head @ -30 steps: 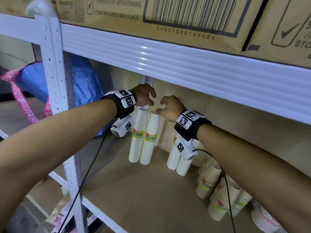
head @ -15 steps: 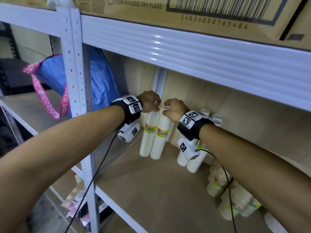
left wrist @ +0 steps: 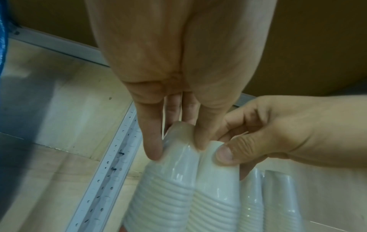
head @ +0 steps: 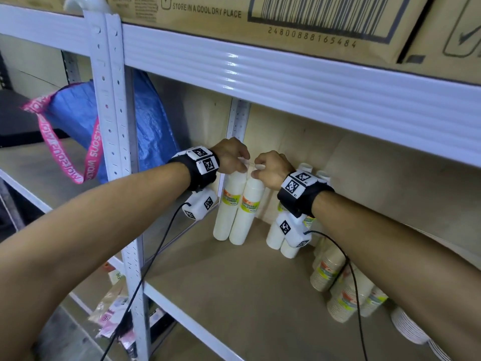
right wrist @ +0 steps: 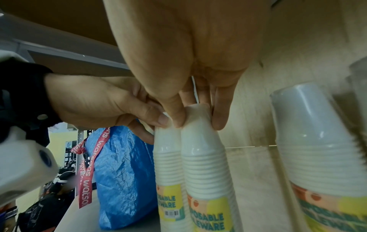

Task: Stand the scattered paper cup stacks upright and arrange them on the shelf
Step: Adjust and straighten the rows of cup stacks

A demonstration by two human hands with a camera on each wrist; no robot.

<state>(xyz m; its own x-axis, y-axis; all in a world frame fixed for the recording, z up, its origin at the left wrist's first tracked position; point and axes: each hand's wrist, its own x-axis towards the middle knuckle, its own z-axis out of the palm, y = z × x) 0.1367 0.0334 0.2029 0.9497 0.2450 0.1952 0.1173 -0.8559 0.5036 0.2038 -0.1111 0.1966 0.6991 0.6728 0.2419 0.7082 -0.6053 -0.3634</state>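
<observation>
While both hands pinch their tops, two cup stacks stand upright, touching, at the shelf's (head: pixel 234 290) back left corner.
Left hand (head: pixel 230 156) grips the left stack (head: pixel 227 204) between thumb and fingers; right hand (head: pixel 270 169) grips the right stack (head: pixel 248 207) likewise; two more wrapped stacks (head: pixel 277 234) stand just to the right; tan cups (head: pixel 346 295) lie further right.

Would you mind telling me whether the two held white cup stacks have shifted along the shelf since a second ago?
No: the two white cup stacks still stand at the foot of the rear shelf post, as before.
</observation>
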